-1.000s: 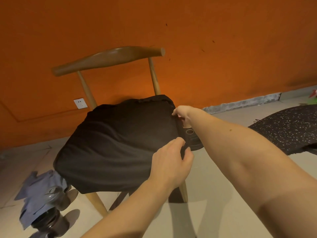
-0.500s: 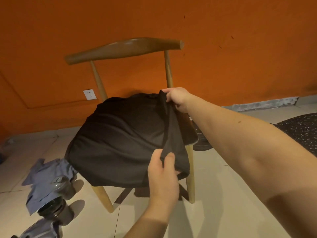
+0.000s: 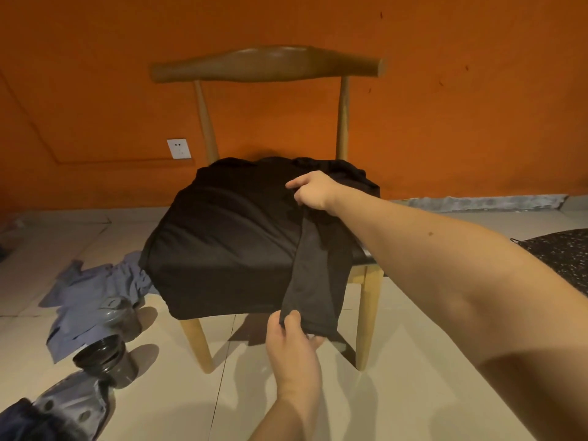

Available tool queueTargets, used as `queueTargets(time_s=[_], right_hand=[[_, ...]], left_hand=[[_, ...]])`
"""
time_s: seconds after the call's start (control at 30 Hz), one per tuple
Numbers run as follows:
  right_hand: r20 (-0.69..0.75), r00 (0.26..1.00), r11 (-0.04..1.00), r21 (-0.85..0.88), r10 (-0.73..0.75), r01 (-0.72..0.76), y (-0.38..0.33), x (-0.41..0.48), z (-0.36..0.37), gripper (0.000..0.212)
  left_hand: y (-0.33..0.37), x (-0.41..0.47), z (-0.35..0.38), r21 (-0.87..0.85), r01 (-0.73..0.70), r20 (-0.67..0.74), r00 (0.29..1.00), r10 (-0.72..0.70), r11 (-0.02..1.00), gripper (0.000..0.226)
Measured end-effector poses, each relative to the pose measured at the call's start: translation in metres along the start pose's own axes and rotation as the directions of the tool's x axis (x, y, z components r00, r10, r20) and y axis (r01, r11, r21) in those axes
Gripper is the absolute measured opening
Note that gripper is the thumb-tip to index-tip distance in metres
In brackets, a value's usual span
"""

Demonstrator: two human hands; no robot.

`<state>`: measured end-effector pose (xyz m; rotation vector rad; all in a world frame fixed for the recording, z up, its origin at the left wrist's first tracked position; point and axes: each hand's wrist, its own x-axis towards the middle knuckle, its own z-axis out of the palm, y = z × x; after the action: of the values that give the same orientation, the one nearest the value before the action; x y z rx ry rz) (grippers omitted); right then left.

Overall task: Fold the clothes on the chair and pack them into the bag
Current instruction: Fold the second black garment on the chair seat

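Centrally, we count one wooden chair (image 3: 267, 63) bearing one black garment (image 3: 229, 227), draped over its seat. Two hands show. Our right hand (image 3: 313, 190), at 12 o'clock of the garment's turned-over strip, pinches its far end. Our left hand (image 3: 292, 338), at 6 o'clock, pinches the near end with curled fingers. One blue garment (image 3: 86, 291) lies on the floor (image 3: 413, 393) at the chair's 8 o'clock.
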<state>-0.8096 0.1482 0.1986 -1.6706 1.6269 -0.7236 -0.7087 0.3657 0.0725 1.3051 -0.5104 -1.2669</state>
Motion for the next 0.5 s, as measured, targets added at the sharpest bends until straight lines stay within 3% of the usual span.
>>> queueTargets(time_s=[0.17,0.27,0.37,0.5], right_hand=[[-0.011,0.999,0.998,-0.053,-0.047,0.047,0.005,0.001,0.013,0.043],[-0.087,0.989,0.992,-0.058,-0.116,0.111,0.011,-0.006,0.013,0.037],[-0.213,0.958,0.981,-0.077,-0.192,0.179,0.019,-0.022,0.011,0.031],[-0.306,0.932,0.980,-0.026,-0.195,0.197,0.027,-0.054,0.006,0.030]], left_hand=[[-0.022,0.023,0.000,0.186,0.089,0.042,0.994,-0.098,0.979,0.022],[-0.027,0.035,-0.001,0.282,0.148,0.037,0.986,-0.165,0.948,0.006],[-0.027,0.044,-0.003,0.350,0.187,0.034,0.977,-0.212,0.918,0.021],[-0.009,0.041,-0.005,0.428,0.131,0.044,0.985,-0.165,0.894,0.021]])
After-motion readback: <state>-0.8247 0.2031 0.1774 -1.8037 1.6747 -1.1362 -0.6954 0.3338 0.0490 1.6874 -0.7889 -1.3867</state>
